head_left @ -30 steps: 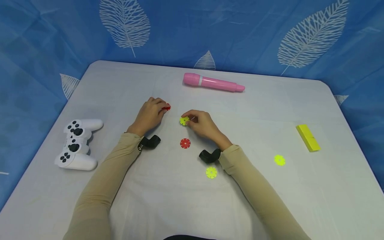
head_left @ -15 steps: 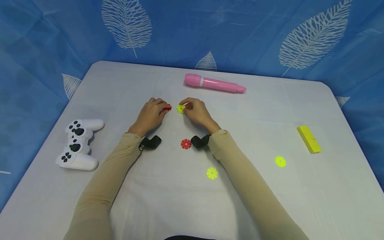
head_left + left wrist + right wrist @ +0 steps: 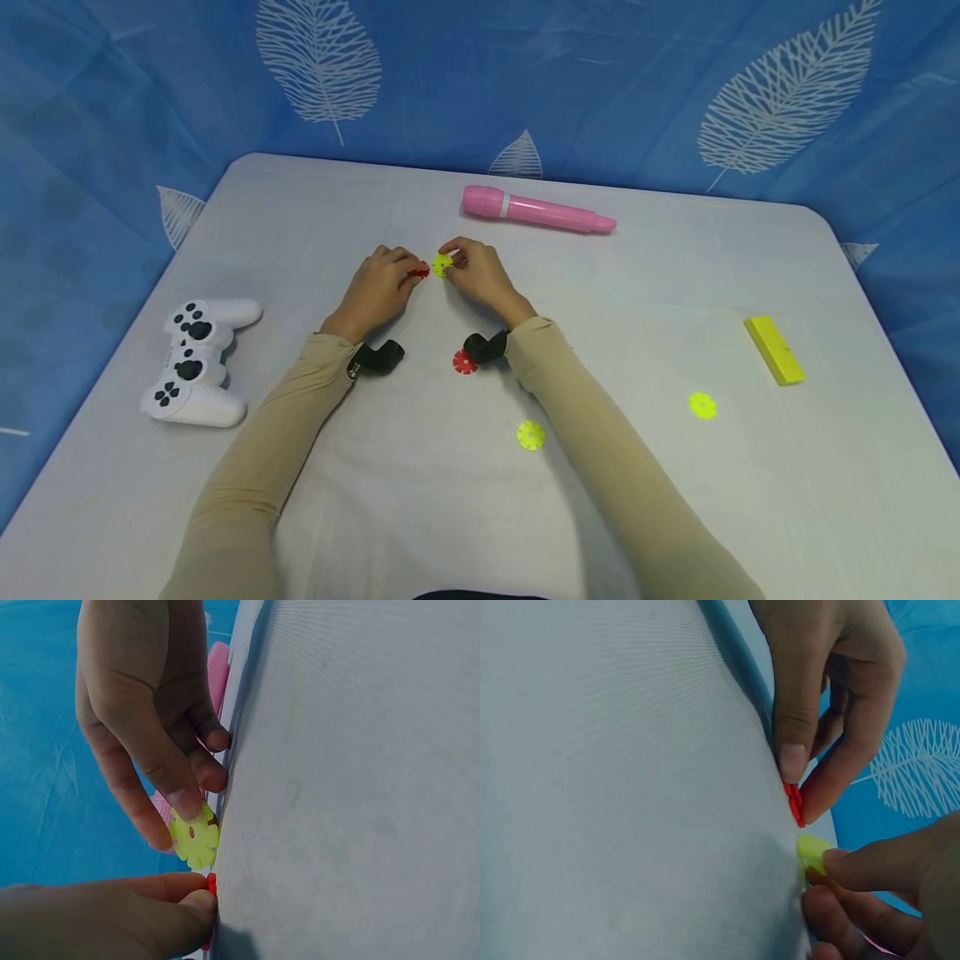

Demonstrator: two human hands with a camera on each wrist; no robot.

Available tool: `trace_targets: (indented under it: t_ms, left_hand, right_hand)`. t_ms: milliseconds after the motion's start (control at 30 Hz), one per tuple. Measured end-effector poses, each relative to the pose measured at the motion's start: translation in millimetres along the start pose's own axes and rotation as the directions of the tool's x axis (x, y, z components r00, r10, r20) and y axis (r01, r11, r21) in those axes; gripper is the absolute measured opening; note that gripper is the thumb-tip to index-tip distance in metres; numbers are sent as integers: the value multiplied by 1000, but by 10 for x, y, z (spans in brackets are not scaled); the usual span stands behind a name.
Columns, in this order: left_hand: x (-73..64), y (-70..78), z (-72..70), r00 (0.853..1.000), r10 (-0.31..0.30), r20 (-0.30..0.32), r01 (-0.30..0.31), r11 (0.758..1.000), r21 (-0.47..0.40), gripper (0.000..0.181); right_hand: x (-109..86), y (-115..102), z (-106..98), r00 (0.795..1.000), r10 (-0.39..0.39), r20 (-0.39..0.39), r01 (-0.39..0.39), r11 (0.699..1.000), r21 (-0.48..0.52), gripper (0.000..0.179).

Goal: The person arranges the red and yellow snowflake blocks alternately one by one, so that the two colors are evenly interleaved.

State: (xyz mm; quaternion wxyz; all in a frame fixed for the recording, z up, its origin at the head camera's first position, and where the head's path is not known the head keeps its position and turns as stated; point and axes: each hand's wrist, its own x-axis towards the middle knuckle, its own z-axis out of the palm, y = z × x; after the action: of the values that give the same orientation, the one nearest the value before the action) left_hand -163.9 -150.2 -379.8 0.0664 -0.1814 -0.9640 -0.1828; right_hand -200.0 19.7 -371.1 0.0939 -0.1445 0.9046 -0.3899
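My left hand [image 3: 378, 287] pinches a red notched plastic disc [image 3: 422, 270] between thumb and fingertips, low over the white table. Just to its right, my right hand [image 3: 480, 273] pinches a yellow notched disc [image 3: 442, 266] by its edge. In the left wrist view the yellow disc [image 3: 195, 836] shows its face and centre hole, while the red disc [image 3: 211, 885] appears edge-on beside it. A narrow gap separates the two discs in the right wrist view, where the red piece [image 3: 794, 802] lies above the yellow one [image 3: 811, 853].
Loose on the table lie a red disc [image 3: 465, 362], partly under the right wrist camera, and two yellow discs [image 3: 531, 435]. A white game controller [image 3: 198, 362] is at left, a pink microphone-shaped object [image 3: 536, 210] at the back, a yellow block [image 3: 774, 350] at right.
My right hand has carried the yellow disc away from me and leftward, close to the red disc. The left hand stays almost still, keeping its pinch.
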Motion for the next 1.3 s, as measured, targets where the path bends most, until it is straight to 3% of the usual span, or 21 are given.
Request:
trace_targets:
  t_ms: [200,467,867,1100,1300]
  left_hand:
    - [-3,-16,13,1000,22,-20,-22,1000,4,20]
    - [-3,-12,-5,1000,26,-16,-26,1000,9,21]
    - [-13,-15,-2,999,39,-26,-39,999,3,21]
    - [-12,-14,-2,999,35,-20,-35,999,-4,21]
    - [-8,-22,0,1000,29,-13,-29,1000,2,21]
  right_hand:
    - [18,-46,6,999,-17,50,20,998,-62,34]
    - [12,-65,45,999,-20,42,26,988,-149,37]
    - [-46,-105,78,998,34,54,-18,963,-268,43]
    - [-118,-106,10,994,-10,113,43,956,-291,48]
    - [-225,-80,-76,977,-49,207,133,902,-412,52]
